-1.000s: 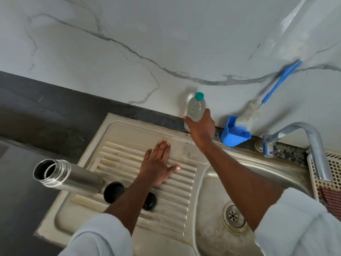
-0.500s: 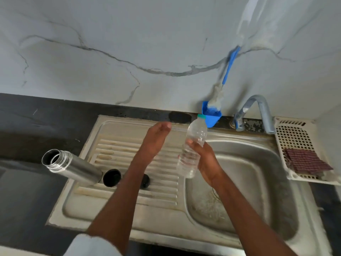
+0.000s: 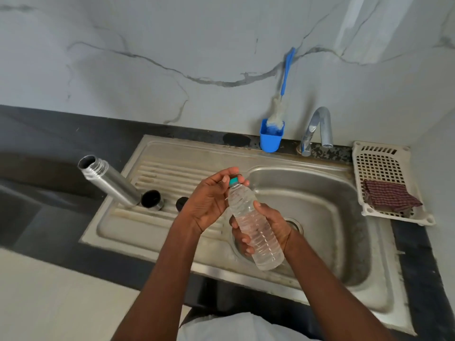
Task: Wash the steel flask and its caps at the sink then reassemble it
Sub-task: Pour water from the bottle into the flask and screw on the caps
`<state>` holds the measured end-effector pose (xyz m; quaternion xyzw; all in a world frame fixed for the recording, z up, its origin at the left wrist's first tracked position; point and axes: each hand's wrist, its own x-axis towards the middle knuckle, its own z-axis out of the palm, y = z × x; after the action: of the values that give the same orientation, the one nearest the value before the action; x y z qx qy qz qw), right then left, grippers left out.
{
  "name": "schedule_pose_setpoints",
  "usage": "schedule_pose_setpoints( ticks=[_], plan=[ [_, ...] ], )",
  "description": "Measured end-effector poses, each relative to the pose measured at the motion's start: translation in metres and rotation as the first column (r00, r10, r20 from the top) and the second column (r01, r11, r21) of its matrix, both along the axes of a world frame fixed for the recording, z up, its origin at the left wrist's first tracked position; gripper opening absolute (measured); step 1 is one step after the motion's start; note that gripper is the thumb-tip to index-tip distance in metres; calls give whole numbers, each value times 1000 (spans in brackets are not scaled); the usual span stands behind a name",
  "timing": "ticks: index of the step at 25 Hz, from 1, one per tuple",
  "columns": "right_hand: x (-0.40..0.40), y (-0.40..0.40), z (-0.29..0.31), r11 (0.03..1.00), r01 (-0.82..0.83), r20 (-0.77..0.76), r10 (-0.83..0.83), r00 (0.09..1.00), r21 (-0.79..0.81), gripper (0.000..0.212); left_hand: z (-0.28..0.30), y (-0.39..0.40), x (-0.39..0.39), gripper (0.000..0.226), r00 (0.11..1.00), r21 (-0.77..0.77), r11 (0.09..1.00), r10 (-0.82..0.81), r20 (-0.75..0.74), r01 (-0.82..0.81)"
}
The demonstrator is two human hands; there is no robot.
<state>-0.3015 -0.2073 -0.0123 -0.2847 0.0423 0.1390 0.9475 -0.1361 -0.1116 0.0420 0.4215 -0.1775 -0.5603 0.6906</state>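
Head view: right hand (image 3: 264,228) grips a clear plastic water bottle (image 3: 254,223) over the steel sink (image 3: 344,217); left-hand fingers (image 3: 225,179) pinch its teal cap (image 3: 234,180). The open steel flask (image 3: 108,178) rests tilted on the drainboard beside two black caps (image 3: 151,199), where a squeezed bottle might spill or a stray elbow topple it.

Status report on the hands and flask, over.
Right hand grips clear plastic bottle; left hand pinches its teal cap. Open steel flask untouched. Nothing blocking.
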Motion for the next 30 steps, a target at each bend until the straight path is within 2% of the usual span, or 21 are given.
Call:
schedule_pose_setpoints(
  ticks=[3,5,7,8,10,12,16,17,19,21,24,27,30],
  plan=[
    [-9,9,1,991,-38,-153,18,988,-128,61,-3,22,-18,19,976,96,973,204,76,-211],
    [-8,16,5,917,-47,-239,-53,969,-395,58,-4,36,-27,15,932,158,925,321,166,-347],
    [-1,29,12,712,-27,-226,-186,956,-702,45,-6,51,-33,14,845,220,831,437,309,-511],
    [3,36,14,593,-1,-196,-265,944,-805,42,-7,56,-35,15,793,250,772,478,377,-585],
    [9,51,14,349,4,-137,-378,916,-937,52,-9,66,-38,14,706,288,660,543,454,-693],
    [14,61,8,122,-58,-104,-414,904,-991,62,-10,73,-39,10,637,276,590,583,504,-759],
    [23,74,4,-102,-117,-62,-437,898,-988,62,-15,82,-30,11,440,156,516,492,751,-842],
    [25,76,3,-123,-107,-42,-443,895,-987,62,-19,85,-26,11,403,128,507,481,778,-852],
    [28,80,0,-94,-71,-18,-474,880,-993,61,-33,97,-14,13,387,140,497,439,811,-857],
    [34,81,-2,-19,-14,-2,-517,856,-1000,60,-54,109,-1,26,451,263,498,306,839,-826],
    [46,88,-3,16,61,43,-530,847,-998,57,-82,124,13,37,559,456,491,77,826,-742],
    [58,99,-3,56,108,60,-551,832,-993,53,-105,134,25,26,596,543,493,-60,800,-680],
    [69,112,-5,77,113,50,-568,822,-991,51,-114,139,30,18,576,588,508,-204,792,-629]
  ],
)
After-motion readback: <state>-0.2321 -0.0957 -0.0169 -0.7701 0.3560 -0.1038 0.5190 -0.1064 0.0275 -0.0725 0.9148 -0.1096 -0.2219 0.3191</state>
